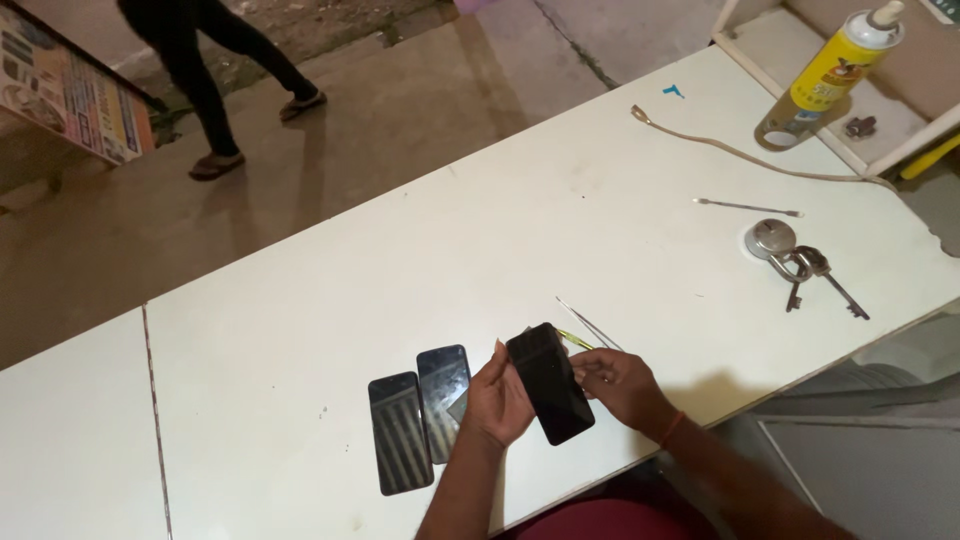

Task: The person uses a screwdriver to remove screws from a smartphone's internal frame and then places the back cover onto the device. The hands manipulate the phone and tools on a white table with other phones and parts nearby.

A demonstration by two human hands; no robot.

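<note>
A black smartphone (550, 382) is raised just above the white table (330, 300) near its front edge. My left hand (497, 400) grips its left side. My right hand (615, 385) touches its right edge, fingers pinched around a thin yellow-handled tool (574, 340) that pokes out behind the phone. Two more dark phones lie flat side by side to the left: one (443, 400) partly hidden by my left hand, the other (400, 432) further left.
Metal tweezers (590, 322) lie just behind the held phone. Further right are a round padlock (770, 238) with keys (820, 275), a thin probe (750, 207), a beige cord (740, 152) and a yellow spray can (830, 75). A person's legs (215, 70) stand beyond the table.
</note>
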